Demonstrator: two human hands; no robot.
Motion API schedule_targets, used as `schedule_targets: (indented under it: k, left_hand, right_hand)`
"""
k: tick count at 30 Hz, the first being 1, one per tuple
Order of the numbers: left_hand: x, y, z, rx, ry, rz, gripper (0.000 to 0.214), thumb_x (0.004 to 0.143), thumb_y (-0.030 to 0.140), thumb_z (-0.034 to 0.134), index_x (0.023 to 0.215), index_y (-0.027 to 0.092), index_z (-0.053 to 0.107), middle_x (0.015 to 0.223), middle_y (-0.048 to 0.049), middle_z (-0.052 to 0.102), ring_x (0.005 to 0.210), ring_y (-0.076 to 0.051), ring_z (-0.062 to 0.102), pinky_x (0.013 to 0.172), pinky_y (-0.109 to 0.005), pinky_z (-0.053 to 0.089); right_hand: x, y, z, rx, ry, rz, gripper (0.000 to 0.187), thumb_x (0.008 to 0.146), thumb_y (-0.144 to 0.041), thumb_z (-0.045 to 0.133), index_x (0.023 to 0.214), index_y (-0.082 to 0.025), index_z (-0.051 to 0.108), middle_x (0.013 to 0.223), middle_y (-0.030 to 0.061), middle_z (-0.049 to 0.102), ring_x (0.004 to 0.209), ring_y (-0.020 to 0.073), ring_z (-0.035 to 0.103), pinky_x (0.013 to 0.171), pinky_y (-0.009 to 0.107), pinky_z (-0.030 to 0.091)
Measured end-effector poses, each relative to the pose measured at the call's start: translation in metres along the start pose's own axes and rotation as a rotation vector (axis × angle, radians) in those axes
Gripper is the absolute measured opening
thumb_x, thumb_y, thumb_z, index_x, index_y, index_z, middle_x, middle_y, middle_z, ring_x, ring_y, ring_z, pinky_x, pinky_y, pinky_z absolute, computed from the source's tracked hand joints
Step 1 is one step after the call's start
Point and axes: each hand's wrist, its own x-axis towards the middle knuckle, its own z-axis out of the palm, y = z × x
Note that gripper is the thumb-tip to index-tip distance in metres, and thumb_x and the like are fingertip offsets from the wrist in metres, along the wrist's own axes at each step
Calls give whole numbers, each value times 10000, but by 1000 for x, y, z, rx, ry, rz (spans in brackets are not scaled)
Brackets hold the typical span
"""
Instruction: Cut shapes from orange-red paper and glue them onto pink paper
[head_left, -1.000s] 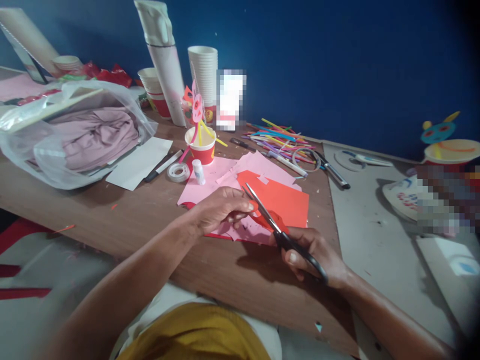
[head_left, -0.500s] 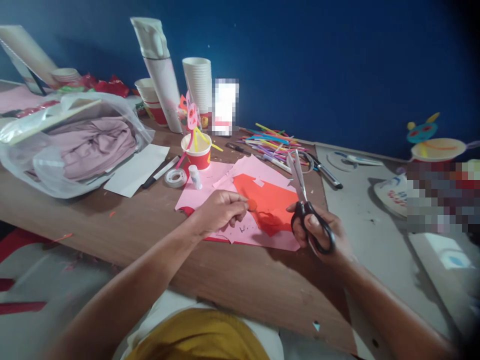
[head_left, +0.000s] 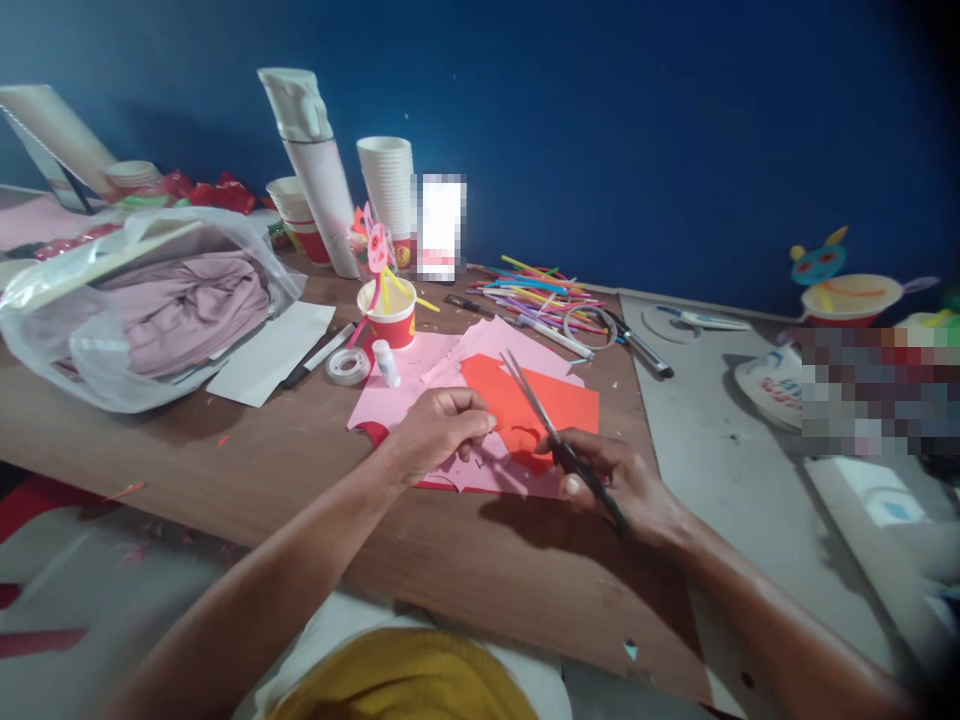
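Observation:
My left hand (head_left: 454, 430) is closed in a pinch above the pink paper. Between its fingertips is a small orange paper disc, hard to make out now against the orange sheet behind it. In my right hand (head_left: 607, 480) are black-handled scissors (head_left: 534, 395), their blades pointing up and left over the orange paper (head_left: 570, 410). That orange sheet, with a ragged lower edge, lies on cut pink paper (head_left: 397, 385). Behind my left hand a small white glue stick (head_left: 386, 363) stands upright. A paper cup (head_left: 390, 325) with a pink paper face and coloured pipe cleaners stands beyond it.
A roll of tape (head_left: 348, 366), white card (head_left: 274, 355) and a plastic bag (head_left: 142, 375) lie leftward. Behind are a leaning white flask (head_left: 322, 190), stacked cups (head_left: 385, 180) and a lit phone (head_left: 441, 225). Pipe cleaners (head_left: 532, 295) and a box cutter (head_left: 645, 345) lie rear right.
My right hand has moved left with the scissors, turning their blades leftward and nearer my left hand. My left hand stays almost in place. The camera view has shifted slightly.

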Motion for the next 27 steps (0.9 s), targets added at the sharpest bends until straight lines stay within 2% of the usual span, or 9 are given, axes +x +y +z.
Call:
schedule_targets:
  k: [5, 13, 20, 27]
  left_hand:
    - [-2, -1, 2, -57, -29, -6, 121, 679, 195, 589, 613, 131, 511, 507, 51, 513, 426, -42, 458, 454, -167, 389]
    - [-1, 1, 3, -71, -43, -39, 136, 661, 191, 616, 588, 113, 532, 480, 34, 518, 439, -47, 465, 463, -171, 377]
    - [-1, -2, 3, -110, -41, -29, 106, 665, 182, 614, 618, 114, 548, 472, 41, 515, 438, -43, 443, 464, -175, 355]
    - [-1, -1, 4, -96, -23, -54, 90, 658, 175, 605, 622, 106, 560, 470, 36, 524, 439, -47, 452, 466, -180, 354]
  right_hand:
    - [-3, -1, 2, 48, -118, 29, 375, 777, -504, 562, 887, -147, 583, 661, -5, 484, 523, 89, 427, 465, 203, 337]
    - [-5, 4, 1, 160, -264, 28, 449, 768, -575, 538, 863, -135, 541, 624, -5, 475, 510, 91, 434, 452, 200, 335]
    - [-5, 8, 2, 199, -299, 63, 518, 733, -634, 533, 881, -139, 538, 590, -5, 480, 489, 93, 421, 437, 206, 312]
    - [-5, 5, 2, 171, -297, 46, 441, 751, -589, 550, 791, -152, 510, 593, -10, 482, 506, 90, 428, 448, 202, 306]
